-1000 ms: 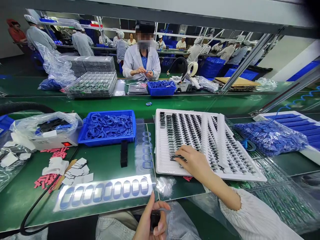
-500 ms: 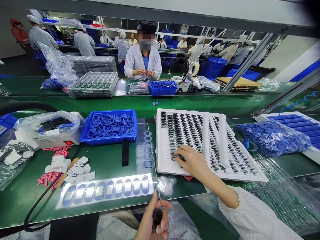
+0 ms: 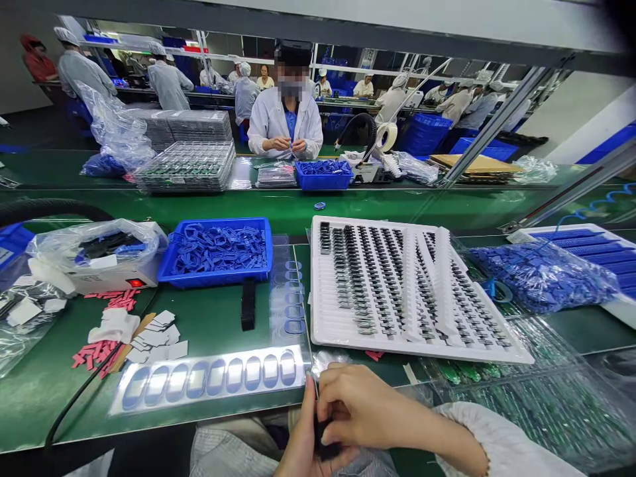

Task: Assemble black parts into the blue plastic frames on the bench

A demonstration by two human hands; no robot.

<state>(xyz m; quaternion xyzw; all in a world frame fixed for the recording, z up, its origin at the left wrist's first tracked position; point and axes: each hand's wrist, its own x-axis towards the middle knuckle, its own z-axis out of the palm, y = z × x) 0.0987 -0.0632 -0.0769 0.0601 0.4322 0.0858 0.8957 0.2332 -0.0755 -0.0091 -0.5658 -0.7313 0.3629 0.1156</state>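
Note:
At the bottom centre, below the table's front edge, my left hand (image 3: 304, 440) is closed round a small black part (image 3: 325, 437). My right hand (image 3: 350, 404) meets it there, fingers bent and pressed together at the black part; anything pinched in them is hidden. Beyond my hands lies a white tray (image 3: 338, 338) with rows of small dark metal-like parts. Left of the tray is a clear sheet of blue-rimmed oval pieces (image 3: 217, 376). A crumpled clear film (image 3: 328, 360) shows just behind my fingers.
A blue bin (image 3: 216, 279) of blue frames stands behind a black strip (image 3: 248, 306). Pink pieces (image 3: 97, 354) and white pads (image 3: 158, 334) lie left. Bagged blue parts (image 3: 546, 275) are at right. A person (image 3: 285, 126) works across a green belt (image 3: 248, 204).
My right hand has left the tray and come down to my left hand. A small blue oval piece on the green belt has shifted slightly right.

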